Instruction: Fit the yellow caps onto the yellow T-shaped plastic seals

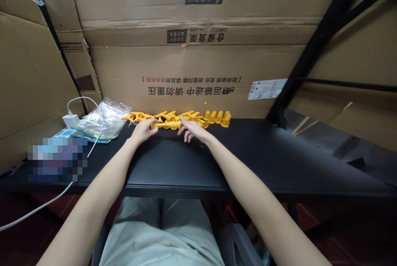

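My left hand [144, 131] is closed in a pinch around the left end of a long yellow plastic piece [169, 125], held level over the back of the table. At the piece's right end, the thumb and forefinger of my right hand [194, 129] close on it while the other fingers hang loosely curled. Directly behind lies a row of yellow plastic parts [169, 115] with forked ends and hollow cup-like ends, partly hidden by my hands. Several short yellow stepped caps [219, 116] stand upright just right of that row.
The black table [176, 162] meets a printed cardboard wall [198, 59] at the back. On the left are a clear plastic bag [107, 115], a colourful packet [96, 134], a white charger [71, 120] with its cable, and a blurred-out item [57, 159]. A black metal post [305, 61] rises at right.
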A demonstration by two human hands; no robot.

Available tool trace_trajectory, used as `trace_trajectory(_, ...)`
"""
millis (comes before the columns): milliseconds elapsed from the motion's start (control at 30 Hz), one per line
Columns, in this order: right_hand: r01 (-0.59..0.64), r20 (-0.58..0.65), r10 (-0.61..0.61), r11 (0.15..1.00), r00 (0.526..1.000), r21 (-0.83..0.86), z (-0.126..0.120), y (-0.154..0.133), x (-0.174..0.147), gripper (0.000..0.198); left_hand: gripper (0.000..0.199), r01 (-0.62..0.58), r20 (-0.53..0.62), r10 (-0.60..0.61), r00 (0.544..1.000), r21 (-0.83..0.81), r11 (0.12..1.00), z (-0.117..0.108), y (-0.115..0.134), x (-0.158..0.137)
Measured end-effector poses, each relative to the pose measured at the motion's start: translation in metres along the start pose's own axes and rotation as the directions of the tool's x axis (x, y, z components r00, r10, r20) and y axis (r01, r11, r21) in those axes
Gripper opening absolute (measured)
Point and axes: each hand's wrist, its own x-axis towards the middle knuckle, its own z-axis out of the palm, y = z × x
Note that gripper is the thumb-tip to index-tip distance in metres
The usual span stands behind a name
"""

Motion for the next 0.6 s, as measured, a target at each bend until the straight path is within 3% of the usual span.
trace_trajectory(133,0.163,0.018,-0.164,0.986,0.986,0.028,-0.005,0.001,0.0,0.051,0.028,-0.003,-0.013,0.003,1.0,0.008,1.0,0.0,-0.003,0.0)
trace_trajectory(200,0.19,0.007,-0.19,0.982,0.982,0.007,-0.004,0.001,0.001,0.04,0.027,-0.016,-0.024,0.016,1.0,0.008,1.0,0.0,-0.003,0.0)
trace_trajectory(267,0.158,-0.01,-0.158,0.987,0.987,-0.017,-0.001,0.001,0.001,0.04,0.026,-0.036,-0.04,0.036,0.999,0.003,0.999,0.0,-0.002,-0.001)
trace_trajectory(467,0.001,-0.126,-0.01,0.997,0.992,-0.074,0.006,-0.005,0.0,0.062,0.025,-0.06,-0.062,0.058,0.996,-0.021,0.998,0.002,0.003,0.0)
trace_trajectory(600,0.033,-0.092,-0.04,0.997,0.995,-0.073,0.002,-0.004,0.0,0.046,0.023,-0.038,-0.06,0.036,0.998,-0.024,0.999,0.001,0.003,0.0)
